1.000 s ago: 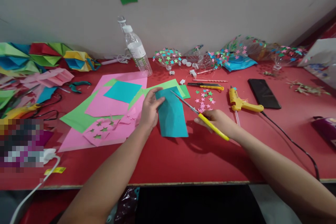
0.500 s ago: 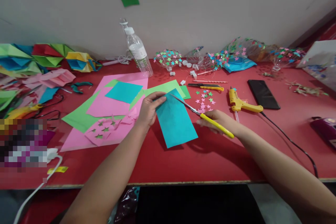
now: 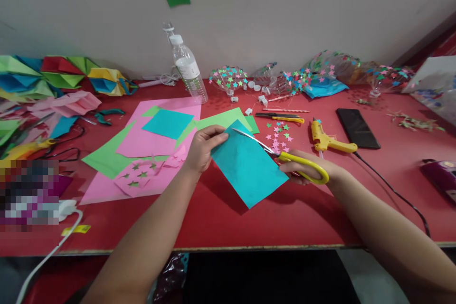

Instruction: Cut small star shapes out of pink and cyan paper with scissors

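Note:
A sheet of blue paper is pinched at its upper left corner by my left hand, thumb on top. It is held above the red table, tilted, with its shadow below. My right hand grips scissors with yellow handles. Their blades lie at the sheet's upper right edge, with the tips near my left thumb. Small pink and green paper stars are scattered just beyond my right hand. Left of my left hand lie pink paper with star-shaped holes and another blue sheet.
A yellow glue gun, a phone and a yellow cutter knife lie on the red table. A plastic bottle stands by the wall. Folded paper shapes are at left, star-covered clear domes at the back.
The blue sheet has turned, its lower end swinging to the right. The scissors and my right hand have shifted slightly right, and the yellow handle loop now faces the camera more.

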Action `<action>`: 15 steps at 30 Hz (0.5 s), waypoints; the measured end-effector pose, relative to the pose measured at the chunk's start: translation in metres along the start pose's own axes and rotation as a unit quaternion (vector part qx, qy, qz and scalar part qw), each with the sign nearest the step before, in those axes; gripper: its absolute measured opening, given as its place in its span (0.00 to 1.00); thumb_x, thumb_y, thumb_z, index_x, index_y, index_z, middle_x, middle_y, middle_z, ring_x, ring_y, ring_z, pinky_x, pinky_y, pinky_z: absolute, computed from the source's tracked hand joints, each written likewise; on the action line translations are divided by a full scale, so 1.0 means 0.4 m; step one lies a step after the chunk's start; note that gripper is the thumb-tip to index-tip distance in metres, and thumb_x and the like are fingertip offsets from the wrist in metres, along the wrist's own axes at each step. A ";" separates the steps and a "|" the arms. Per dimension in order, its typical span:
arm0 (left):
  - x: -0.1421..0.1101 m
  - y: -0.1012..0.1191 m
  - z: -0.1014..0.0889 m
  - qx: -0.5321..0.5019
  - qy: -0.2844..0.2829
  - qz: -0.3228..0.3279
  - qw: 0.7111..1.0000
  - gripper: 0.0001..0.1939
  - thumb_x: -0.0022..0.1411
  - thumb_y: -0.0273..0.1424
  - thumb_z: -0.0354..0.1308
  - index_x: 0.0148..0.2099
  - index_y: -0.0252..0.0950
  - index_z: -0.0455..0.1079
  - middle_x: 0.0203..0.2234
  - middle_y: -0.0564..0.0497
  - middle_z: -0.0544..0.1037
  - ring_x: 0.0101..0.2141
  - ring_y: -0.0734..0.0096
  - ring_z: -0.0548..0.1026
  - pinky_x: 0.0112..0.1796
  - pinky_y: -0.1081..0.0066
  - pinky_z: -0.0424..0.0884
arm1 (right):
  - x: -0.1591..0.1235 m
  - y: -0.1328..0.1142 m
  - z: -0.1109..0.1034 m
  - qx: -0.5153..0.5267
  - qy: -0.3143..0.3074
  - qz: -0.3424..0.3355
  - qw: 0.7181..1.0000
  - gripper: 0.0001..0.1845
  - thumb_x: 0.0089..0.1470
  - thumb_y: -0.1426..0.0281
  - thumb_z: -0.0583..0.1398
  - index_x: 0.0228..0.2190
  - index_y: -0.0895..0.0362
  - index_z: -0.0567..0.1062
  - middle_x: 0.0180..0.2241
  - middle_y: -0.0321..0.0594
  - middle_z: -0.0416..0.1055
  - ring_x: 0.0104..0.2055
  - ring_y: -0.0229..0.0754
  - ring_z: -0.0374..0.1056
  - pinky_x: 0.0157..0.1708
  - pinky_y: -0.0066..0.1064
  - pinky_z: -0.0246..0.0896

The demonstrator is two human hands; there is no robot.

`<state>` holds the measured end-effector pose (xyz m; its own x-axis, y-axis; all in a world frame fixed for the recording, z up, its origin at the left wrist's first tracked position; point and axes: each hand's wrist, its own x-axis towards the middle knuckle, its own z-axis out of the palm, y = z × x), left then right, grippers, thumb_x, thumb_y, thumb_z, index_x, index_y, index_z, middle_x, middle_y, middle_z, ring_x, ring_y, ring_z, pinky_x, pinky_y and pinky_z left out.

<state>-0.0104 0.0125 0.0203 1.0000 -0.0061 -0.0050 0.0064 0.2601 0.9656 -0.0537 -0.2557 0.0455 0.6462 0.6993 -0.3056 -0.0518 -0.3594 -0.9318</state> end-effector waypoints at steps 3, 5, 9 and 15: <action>-0.003 0.011 -0.002 0.006 -0.016 -0.015 1.000 0.11 0.36 0.33 0.72 0.25 0.36 0.75 0.17 0.56 0.74 0.19 0.76 0.67 0.22 0.75 0.61 | 0.002 0.010 -0.002 -0.004 -0.028 -0.001 1.000 0.22 0.56 0.61 0.57 0.15 0.56 0.63 0.12 0.31 0.60 0.14 0.30 0.57 0.17 0.24 0.52; 0.000 0.012 -0.005 0.010 -0.017 -0.014 1.000 0.12 0.36 0.33 0.72 0.25 0.36 0.75 0.17 0.56 0.73 0.19 0.77 0.67 0.22 0.75 0.61 | 0.007 0.021 0.003 0.001 -0.005 0.000 1.000 0.18 0.54 0.62 0.58 0.17 0.56 0.64 0.13 0.31 0.61 0.14 0.30 0.56 0.15 0.23 0.50; 0.008 -0.006 -0.006 0.029 -0.011 0.035 0.999 0.13 0.39 0.35 0.72 0.28 0.36 0.75 0.21 0.55 0.75 0.22 0.76 0.69 0.25 0.75 0.63 | 0.019 0.039 0.024 0.013 0.070 0.014 0.997 0.12 0.50 0.64 0.56 0.19 0.56 0.63 0.14 0.29 0.60 0.15 0.30 0.56 0.14 0.22 0.49; -0.011 -0.036 0.015 0.020 -0.027 0.076 0.997 0.10 0.49 0.37 0.68 0.30 0.37 0.73 0.20 0.58 0.71 0.22 0.79 0.65 0.26 0.76 0.60 | 0.030 0.041 0.057 0.036 0.089 0.009 0.995 0.09 0.40 0.67 0.57 0.16 0.55 0.62 0.12 0.29 0.58 0.15 0.31 0.53 0.16 0.24 0.49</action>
<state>-0.0150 0.0030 0.0080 0.9877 -0.0211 0.1548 -0.1463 0.2235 0.9637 -0.0644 -0.2391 0.0219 0.7692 0.5700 -0.2888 -0.1147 -0.3215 -0.9400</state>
